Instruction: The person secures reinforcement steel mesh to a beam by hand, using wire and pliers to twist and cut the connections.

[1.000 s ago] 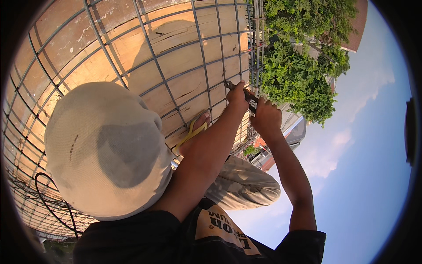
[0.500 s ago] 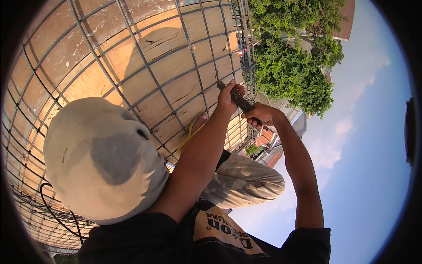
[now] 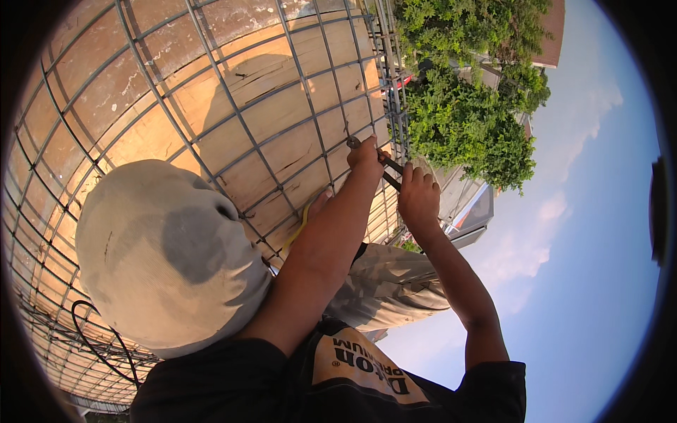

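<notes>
here, just right of the frame's centre, the left hand (image 3: pixel 367 156) and right hand (image 3: pixel 417 197) are both clamped on a dark metal pincer tool (image 3: pixel 381 166). its tip touches the grey steel rebar grid (image 3: pixel 233 113) over brown wooden boards (image 3: pixel 282 106).

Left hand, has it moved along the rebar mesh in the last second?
No. The left hand stays by the pliers at the same bar crossing, near the rebar mesh's edge beside the trees.

Grey rebar grid (image 3: pixel 296 130); tan board formwork (image 3: pixel 275 84); off-white cap (image 3: pixel 166 250); black shirt (image 3: pixel 233 384).
</notes>
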Tool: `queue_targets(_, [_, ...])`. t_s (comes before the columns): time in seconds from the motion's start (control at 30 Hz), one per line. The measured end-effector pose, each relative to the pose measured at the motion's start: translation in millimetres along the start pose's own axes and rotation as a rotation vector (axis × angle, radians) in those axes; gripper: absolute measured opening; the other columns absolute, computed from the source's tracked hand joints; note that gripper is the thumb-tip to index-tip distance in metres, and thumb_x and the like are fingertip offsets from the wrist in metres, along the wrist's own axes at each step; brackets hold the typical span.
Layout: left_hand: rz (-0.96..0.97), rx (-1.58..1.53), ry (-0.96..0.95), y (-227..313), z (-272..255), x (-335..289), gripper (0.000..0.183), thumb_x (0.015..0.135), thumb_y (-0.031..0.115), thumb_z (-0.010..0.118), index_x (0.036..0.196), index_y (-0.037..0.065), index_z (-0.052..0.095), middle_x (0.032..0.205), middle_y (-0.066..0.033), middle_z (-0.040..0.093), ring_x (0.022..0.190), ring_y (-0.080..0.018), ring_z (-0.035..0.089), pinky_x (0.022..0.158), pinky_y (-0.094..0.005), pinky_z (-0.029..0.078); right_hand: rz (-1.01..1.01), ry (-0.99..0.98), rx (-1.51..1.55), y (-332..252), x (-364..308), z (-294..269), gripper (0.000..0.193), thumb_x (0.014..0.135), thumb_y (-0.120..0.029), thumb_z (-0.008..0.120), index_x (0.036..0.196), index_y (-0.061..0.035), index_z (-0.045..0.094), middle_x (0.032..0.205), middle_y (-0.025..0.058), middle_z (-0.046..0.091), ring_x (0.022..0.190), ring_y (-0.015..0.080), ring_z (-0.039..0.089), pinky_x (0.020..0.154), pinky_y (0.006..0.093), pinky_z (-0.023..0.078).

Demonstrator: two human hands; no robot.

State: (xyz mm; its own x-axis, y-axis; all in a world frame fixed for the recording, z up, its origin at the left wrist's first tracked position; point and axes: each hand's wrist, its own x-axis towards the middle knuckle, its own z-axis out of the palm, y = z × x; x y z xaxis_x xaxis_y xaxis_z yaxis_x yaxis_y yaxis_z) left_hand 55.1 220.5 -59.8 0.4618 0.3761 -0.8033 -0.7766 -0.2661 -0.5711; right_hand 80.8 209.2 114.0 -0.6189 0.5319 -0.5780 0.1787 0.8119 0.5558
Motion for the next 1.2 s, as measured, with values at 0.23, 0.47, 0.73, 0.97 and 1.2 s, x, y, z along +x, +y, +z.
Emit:
queue_targets(0.23, [-0.03,0.131,-0.135,0.7,-24.3,0.4,0.03,0.091,0.021,0.075,0.09,0.001,0.053,0.072,-0.017,0.063,0.065,-0.0323,0.066,0.067,-0.05,0.058,0.127,-0.362,0.521,19.0,-0.5,34.9,0.023,0.075,-0.008,0.065,0.096,-0.0016,0.058,0.064,0.0124,0.06,0.059,0.0243,0.066,0.051,0.0423,0.052])
queue_targets(0.47, [-0.05,0.004,-0.49,5.7,-45.8,17.5,0.026,0.092,0.03,0.074,0.093,0.008,0.059,0.097,-0.0117,0.07,0.1,-0.0294,0.069,0.092,-0.0505,0.056,0.872,-1.351,2.12,22.2,6.2,24.3,0.024,0.086,-0.016,0.061,0.105,-0.0014,0.06,0.069,-0.004,0.046,0.052,0.004,0.04,0.039,0.0172,0.024])
queue_targets(0.73, [-0.065,-0.049,-0.656,7.6,-60.3,12.3,0.017,0.102,0.022,0.061,0.09,0.011,0.058,0.079,-0.0038,0.062,0.072,-0.0208,0.063,0.098,-0.0487,0.054,0.431,-1.196,1.16,17.7,27.6,-9.8,0.039,0.089,-0.038,0.067,0.104,-0.0014,0.068,0.077,0.013,0.075,0.073,0.0212,0.075,0.046,0.0288,0.047])
queue_targets(0.97, [-0.011,-0.029,-0.215,9.8,-4.2,-3.3,0.025,0.106,0.023,0.053,0.085,0.009,0.051,0.069,-0.0036,0.05,0.062,-0.0217,0.052,0.081,-0.0477,0.058,0.181,0.038,-0.054,-9.5,4.3,-10.6,0.048,0.077,-0.033,0.079,0.102,0.0053,0.064,0.086,0.0143,0.068,0.076,0.0367,0.072,0.072,0.0468,0.06])
queue_targets(1.2, [-0.131,0.113,-0.392,0.4,-46.8,-1.4,0.023,0.099,0.028,0.064,0.096,0.007,0.055,0.086,-0.0078,0.062,0.085,-0.0262,0.066,0.089,-0.0498,0.055,0.659,-0.992,1.502,1.7,-21.6,14.1,0.031,0.091,-0.029,0.066,0.089,0.002,0.07,0.076,0.0102,0.073,0.065,0.0146,0.072,0.049,0.0234,0.048])
